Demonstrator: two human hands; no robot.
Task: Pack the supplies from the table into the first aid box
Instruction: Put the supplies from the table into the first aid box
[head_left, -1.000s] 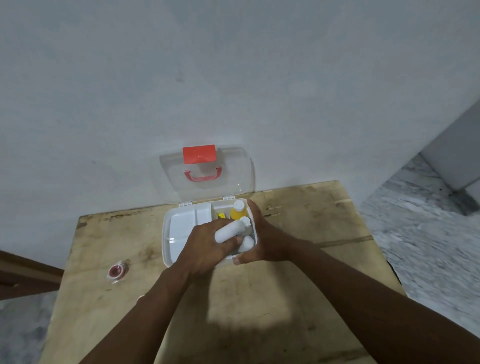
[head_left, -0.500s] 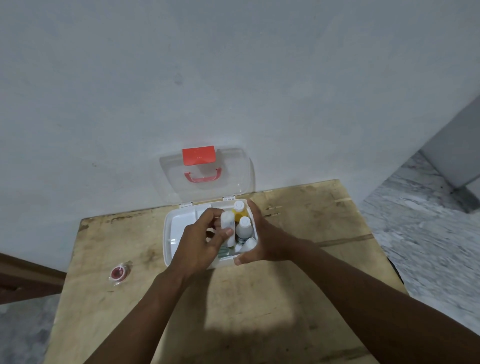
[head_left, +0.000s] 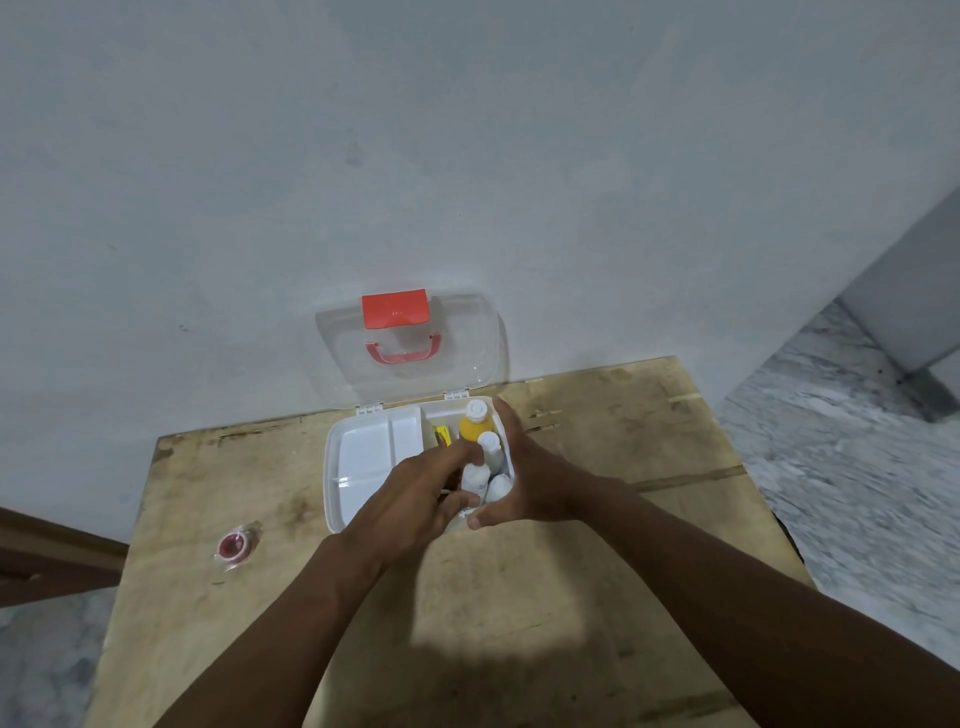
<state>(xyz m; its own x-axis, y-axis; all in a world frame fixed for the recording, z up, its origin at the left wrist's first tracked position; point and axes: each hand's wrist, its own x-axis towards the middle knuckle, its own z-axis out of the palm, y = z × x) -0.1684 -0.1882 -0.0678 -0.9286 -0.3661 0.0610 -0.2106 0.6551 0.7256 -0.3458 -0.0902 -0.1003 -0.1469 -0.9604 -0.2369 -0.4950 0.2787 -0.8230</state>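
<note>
First aid box (head_left: 363, 467) sits open at the middle of the frame, on the far edge of the wooden counter (head_left: 519, 597), right up against the wall. It's white, with a clear lid (head_left: 467, 343) standing up behind it, and the lid's got a red latch (head_left: 395, 309) and a red handle (head_left: 402, 353). Left part of the box is bare white tray compartments. The right part is packed: a yellow bottle with a white cap (head_left: 474, 428) at the back, a small white bottle (head_left: 491, 452) just in front of it, and another white bottle (head_left: 475, 478) nearer the camera.

Left hand (head_left: 415, 499) is reaching into the right compartment, grip closed around that nearest white bottle, fingers and thumb on either side of it. Right hand (head_left: 524, 483) is cupped against the outer right wall of the box, fingers flat along it, thumb curled under the near corner, so its grip is on the box.

Off at the left of the frame, well apart from the box, a small roll with a red centre in clear wrap (head_left: 236, 545) lies on the counter.
</note>
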